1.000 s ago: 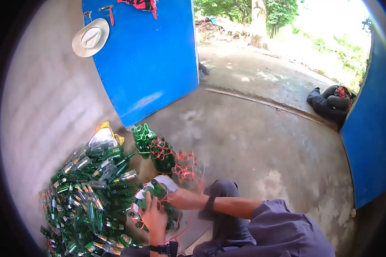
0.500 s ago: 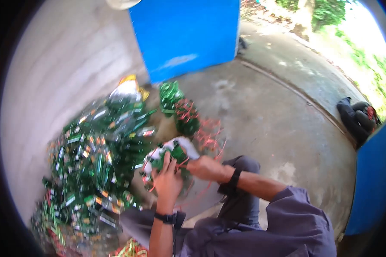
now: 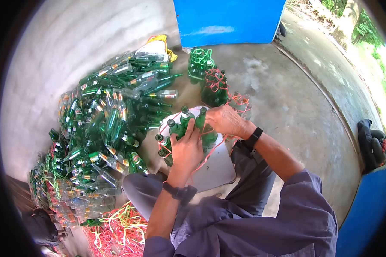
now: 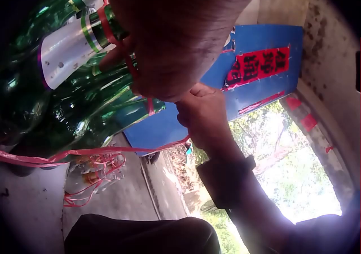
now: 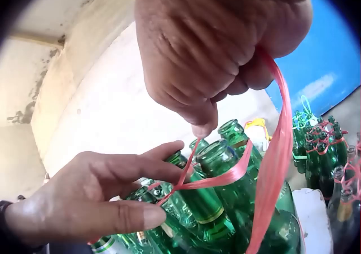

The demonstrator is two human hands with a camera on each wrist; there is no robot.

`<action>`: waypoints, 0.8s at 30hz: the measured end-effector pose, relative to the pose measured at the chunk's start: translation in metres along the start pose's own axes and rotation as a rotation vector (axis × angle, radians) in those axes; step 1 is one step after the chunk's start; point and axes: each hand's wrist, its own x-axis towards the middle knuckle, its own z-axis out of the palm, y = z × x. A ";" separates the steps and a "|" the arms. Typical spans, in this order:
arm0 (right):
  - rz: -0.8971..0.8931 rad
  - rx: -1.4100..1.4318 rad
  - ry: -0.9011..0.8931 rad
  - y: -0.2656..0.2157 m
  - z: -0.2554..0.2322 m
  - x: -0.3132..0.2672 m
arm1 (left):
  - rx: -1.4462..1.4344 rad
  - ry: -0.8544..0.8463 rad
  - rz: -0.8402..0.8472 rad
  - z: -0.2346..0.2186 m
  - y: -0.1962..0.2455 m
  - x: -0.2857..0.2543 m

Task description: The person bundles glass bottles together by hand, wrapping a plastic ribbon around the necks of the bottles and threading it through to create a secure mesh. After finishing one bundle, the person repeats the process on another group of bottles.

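A cluster of green bottles (image 3: 208, 135) stands upright on a white surface (image 3: 218, 169) between the person's knees, with red plastic strap (image 5: 225, 178) round the necks. The right hand (image 3: 225, 121) (image 5: 220, 51) is curled round the strap just above the bottle tops; a taut length runs down from its fingertips and a wider length hangs from the fist. Against the bottle necks rests the left hand (image 3: 186, 150) (image 5: 96, 195), fingers spread, its thumb and fingers beside the strap crossing. In the left wrist view the left hand (image 4: 169, 40) covers part of the bottles.
A large pile of loose green bottles (image 3: 111, 111) lies at the left. Strapped bundles, one green-tied (image 3: 200, 64) and one red-tied (image 3: 214, 88), stand behind. Red and yellow strap (image 3: 120, 231) lies heaped at lower left. A blue door (image 3: 227, 21) stands at the back.
The head view has shifted down and left, bringing the strap heap into sight. The right hand has risen to above the bottle tops; the left hand stays at the necks.
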 end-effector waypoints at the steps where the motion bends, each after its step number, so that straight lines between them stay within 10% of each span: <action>1: 0.033 0.050 0.001 0.004 0.002 0.001 | 0.008 -0.002 0.006 0.000 0.000 0.000; 15: 0.465 0.490 -0.018 0.041 0.051 -0.049 | -0.043 0.018 0.016 -0.001 0.002 -0.002; 24: 0.029 0.189 -0.005 0.057 0.070 -0.063 | -0.224 0.191 -0.031 -0.020 -0.004 -0.042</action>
